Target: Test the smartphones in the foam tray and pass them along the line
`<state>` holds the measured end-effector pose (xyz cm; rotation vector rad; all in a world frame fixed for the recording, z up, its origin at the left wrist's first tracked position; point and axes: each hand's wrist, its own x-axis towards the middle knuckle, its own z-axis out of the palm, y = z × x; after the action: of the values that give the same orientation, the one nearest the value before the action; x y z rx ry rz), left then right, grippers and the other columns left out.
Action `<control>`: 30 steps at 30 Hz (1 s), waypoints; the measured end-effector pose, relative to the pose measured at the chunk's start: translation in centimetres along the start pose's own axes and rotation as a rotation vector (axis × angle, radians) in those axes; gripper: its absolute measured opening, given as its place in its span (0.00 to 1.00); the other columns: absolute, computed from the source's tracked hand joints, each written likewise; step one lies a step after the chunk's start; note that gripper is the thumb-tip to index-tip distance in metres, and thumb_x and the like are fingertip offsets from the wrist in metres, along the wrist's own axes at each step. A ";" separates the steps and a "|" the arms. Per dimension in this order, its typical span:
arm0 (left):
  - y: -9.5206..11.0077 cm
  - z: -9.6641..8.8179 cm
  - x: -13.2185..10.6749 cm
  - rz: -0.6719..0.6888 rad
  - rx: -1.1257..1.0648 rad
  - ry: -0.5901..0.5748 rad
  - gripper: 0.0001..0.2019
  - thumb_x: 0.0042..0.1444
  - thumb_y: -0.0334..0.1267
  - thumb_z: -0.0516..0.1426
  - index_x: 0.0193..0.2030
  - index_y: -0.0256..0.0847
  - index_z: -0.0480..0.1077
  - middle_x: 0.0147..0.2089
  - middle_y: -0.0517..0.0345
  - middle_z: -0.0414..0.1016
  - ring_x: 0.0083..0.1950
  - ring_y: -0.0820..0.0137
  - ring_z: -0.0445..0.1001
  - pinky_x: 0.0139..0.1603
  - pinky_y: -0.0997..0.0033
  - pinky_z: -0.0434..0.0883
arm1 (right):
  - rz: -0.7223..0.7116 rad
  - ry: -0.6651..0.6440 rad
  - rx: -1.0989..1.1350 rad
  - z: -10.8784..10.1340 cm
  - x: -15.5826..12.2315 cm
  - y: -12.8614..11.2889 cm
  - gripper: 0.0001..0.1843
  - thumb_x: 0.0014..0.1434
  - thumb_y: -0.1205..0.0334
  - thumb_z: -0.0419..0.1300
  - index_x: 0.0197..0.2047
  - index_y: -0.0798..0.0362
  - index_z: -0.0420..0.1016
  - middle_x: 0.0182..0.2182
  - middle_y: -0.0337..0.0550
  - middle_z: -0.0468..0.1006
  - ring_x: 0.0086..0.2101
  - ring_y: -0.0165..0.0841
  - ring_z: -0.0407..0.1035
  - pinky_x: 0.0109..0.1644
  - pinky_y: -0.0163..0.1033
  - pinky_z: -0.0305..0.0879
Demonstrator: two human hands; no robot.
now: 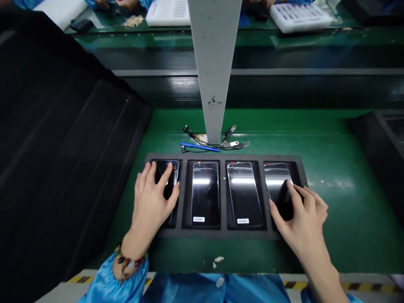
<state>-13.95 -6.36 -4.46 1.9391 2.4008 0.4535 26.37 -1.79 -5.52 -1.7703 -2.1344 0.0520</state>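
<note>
A black foam tray (pixel 222 195) with several slots lies on the green bench, a glossy phone in each slot. My left hand (pixel 153 200) lies flat on the leftmost phone (pixel 172 172), fingers spread over its screen. My right hand (pixel 303 219) is curled around a small dark object (pixel 284 201) that rests on the rightmost phone (pixel 277 179). The two middle phones (pixel 205 193) (pixel 244 193) lie untouched, each with a small white sticker near its lower end.
A grey upright post (pixel 214 67) stands behind the tray, with a blue pen (pixel 198 147) and thin cables with tags (pixel 232 143) at its foot. Black stacked trays (pixel 63 139) fill the left side. Another black tray (pixel 383 143) sits right. White trays (pixel 298 17) lie across the conveyor.
</note>
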 end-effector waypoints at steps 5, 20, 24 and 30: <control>0.4 0.0 0.0 -0.005 0.023 -0.010 0.30 0.74 0.47 0.56 0.79 0.43 0.68 0.82 0.32 0.60 0.86 0.36 0.55 0.83 0.29 0.58 | 0.034 0.031 0.021 0.1 -0.4 -0.2 0.39 0.74 0.36 0.59 0.77 0.52 0.70 0.64 0.65 0.76 0.70 0.66 0.64 0.71 0.74 0.62; 0.7 -0.3 0.0 0.036 0.087 -0.035 0.30 0.76 0.44 0.55 0.80 0.39 0.66 0.80 0.26 0.60 0.85 0.34 0.56 0.81 0.27 0.61 | 0.057 0.082 0.135 -0.7 0.4 -1.3 0.31 0.71 0.37 0.67 0.64 0.51 0.80 0.58 0.62 0.82 0.63 0.65 0.72 0.72 0.77 0.61; 0.8 -0.3 0.2 0.031 0.077 -0.026 0.30 0.75 0.44 0.56 0.80 0.38 0.67 0.80 0.25 0.61 0.83 0.32 0.57 0.80 0.25 0.61 | 0.056 0.085 0.142 -0.4 0.3 -0.8 0.29 0.70 0.38 0.68 0.61 0.53 0.79 0.57 0.61 0.83 0.63 0.64 0.72 0.71 0.74 0.63; 0.8 0.1 0.2 0.000 0.044 -0.010 0.29 0.75 0.45 0.56 0.79 0.40 0.68 0.80 0.27 0.62 0.83 0.33 0.58 0.79 0.25 0.62 | 0.030 0.124 0.187 -0.8 0.1 -2.2 0.31 0.73 0.44 0.67 0.71 0.53 0.73 0.66 0.64 0.77 0.69 0.63 0.66 0.74 0.73 0.60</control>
<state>-13.23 -6.02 -4.36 1.9534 2.4249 0.3928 24.57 -2.37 -4.16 -1.6538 -1.9482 0.1414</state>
